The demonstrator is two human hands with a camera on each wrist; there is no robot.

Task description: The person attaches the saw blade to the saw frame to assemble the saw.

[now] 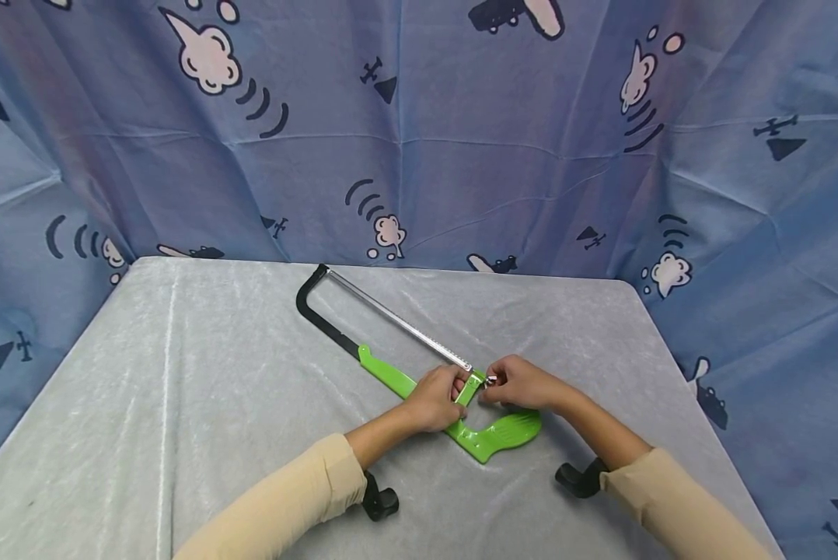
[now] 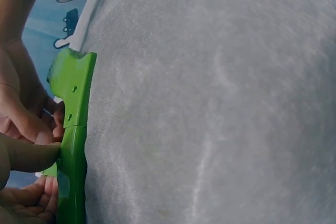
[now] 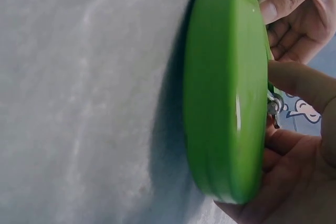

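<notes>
A hacksaw (image 1: 391,375) with a green handle and a black front bow lies slantwise on the table, its silver blade (image 1: 398,319) toward the far side. My left hand (image 1: 434,398) grips the green post near the blade's handle end, its thumb (image 2: 34,153) against the green frame in the left wrist view. At the end of that post is a small metal wing nut (image 3: 274,106). My right hand (image 1: 524,383) pinches it between thumb and fingers. Seen from the right wrist, the rounded green handle (image 3: 226,93) stands in front of part of this hand.
A pale grey cloth covers the table (image 1: 251,435). A blue patterned curtain (image 1: 447,179) hangs behind its far edge. Black wrist mounts (image 1: 380,502) stick out below both forearms.
</notes>
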